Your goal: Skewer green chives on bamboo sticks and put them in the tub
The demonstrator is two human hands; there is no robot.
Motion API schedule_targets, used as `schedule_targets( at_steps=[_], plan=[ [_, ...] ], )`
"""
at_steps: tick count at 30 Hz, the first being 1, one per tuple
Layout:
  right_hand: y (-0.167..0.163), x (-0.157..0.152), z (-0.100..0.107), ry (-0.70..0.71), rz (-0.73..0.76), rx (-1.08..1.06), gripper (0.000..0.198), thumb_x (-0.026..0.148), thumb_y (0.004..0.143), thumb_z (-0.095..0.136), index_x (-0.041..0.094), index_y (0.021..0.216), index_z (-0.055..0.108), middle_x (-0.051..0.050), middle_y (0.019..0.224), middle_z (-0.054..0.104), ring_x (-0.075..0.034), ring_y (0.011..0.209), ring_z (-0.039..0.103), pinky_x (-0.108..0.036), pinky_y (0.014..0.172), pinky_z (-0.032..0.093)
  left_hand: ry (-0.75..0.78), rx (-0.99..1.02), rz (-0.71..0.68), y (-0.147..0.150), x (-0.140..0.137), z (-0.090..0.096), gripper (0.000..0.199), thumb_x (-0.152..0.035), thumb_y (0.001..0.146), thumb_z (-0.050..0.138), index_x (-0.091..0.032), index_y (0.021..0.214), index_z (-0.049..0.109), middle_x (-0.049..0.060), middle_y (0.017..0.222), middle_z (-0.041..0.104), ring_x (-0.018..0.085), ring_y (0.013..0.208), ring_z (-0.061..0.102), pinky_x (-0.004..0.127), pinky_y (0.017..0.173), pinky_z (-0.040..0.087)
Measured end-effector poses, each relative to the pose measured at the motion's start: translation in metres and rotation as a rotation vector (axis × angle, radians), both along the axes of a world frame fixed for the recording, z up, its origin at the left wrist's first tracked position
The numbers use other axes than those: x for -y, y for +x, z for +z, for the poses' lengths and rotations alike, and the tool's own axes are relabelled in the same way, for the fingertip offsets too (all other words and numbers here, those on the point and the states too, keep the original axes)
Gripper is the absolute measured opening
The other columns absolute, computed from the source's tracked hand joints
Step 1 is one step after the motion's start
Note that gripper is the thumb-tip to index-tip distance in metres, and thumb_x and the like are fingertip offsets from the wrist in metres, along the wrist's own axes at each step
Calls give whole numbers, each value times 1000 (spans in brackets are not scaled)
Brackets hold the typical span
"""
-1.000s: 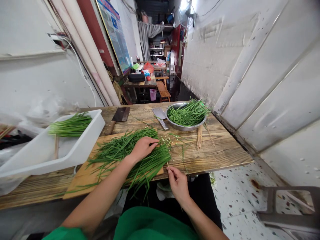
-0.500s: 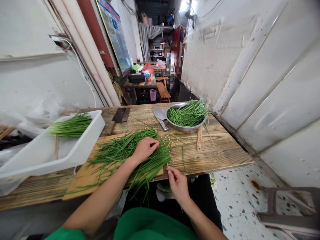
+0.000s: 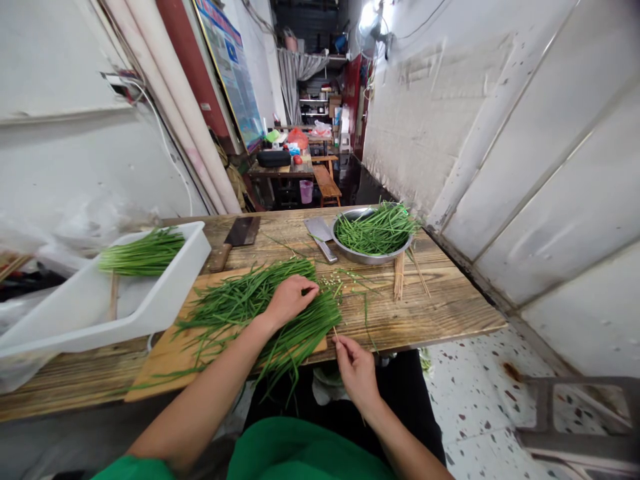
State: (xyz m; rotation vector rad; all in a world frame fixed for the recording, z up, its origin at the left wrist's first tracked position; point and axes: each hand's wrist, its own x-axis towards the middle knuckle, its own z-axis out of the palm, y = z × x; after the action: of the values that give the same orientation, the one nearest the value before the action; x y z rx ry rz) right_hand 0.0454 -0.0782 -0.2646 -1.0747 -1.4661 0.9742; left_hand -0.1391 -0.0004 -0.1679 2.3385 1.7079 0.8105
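Note:
A large heap of garlic chives lies across a wooden cutting board, some leaves hanging over the front edge. My left hand rests on the heap, thumb and fingers pinched on chives near the stalk ends; how many is hidden. In the fingers of my right hand, at the table's front edge, is a thin bamboo skewer. Its tip points up at the right side of the chives; whether it pierces any I cannot tell. Small cut bits are scattered beyond my left fingertips.
A steel bowl heaped with chives stands at the back right, beside a metal cleaver and a bundle of skewers. A dark-bladed cleaver lies behind the board. On the left, a white tray holds more chives. A stool is at right.

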Motion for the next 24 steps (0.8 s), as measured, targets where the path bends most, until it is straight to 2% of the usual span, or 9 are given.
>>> schedule_targets(
  at_steps=[13, 19, 21, 24],
  plan=[
    [0, 1, 4, -7, 9, 11, 25, 27, 84, 47, 17, 94, 67, -6, 87, 71, -18, 78, 66, -26, 71, 52, 22, 20, -50, 1, 2, 0, 19, -26, 81, 50, -19, 79, 68, 3, 77, 67, 15, 74, 56, 27, 74, 42],
    [0, 2, 5, -3, 4, 27, 25, 26, 85, 45, 15, 93, 66, -6, 84, 70, -17, 75, 66, -24, 68, 51, -4, -14, -245, -4, 8, 5, 23, -28, 85, 46, -20, 86, 68, 3, 83, 68, 14, 79, 56, 27, 77, 42],
    [0, 3, 5, 0, 6, 25, 24, 26, 85, 45, 16, 92, 66, -5, 82, 70, -17, 73, 66, -23, 65, 50, 13, -25, -200, -13, 7, 8, 24, -29, 86, 45, -20, 86, 68, 4, 87, 67, 14, 82, 57, 28, 79, 42],
    [-1, 3, 4, -7, 10, 19, 23, 26, 85, 46, 16, 92, 66, -6, 83, 70, -17, 75, 65, -23, 67, 50, 103, -95, 21, -27, 1, 9, 25, -30, 85, 47, -18, 84, 68, 5, 85, 66, 17, 82, 57, 30, 79, 42]
  ],
)
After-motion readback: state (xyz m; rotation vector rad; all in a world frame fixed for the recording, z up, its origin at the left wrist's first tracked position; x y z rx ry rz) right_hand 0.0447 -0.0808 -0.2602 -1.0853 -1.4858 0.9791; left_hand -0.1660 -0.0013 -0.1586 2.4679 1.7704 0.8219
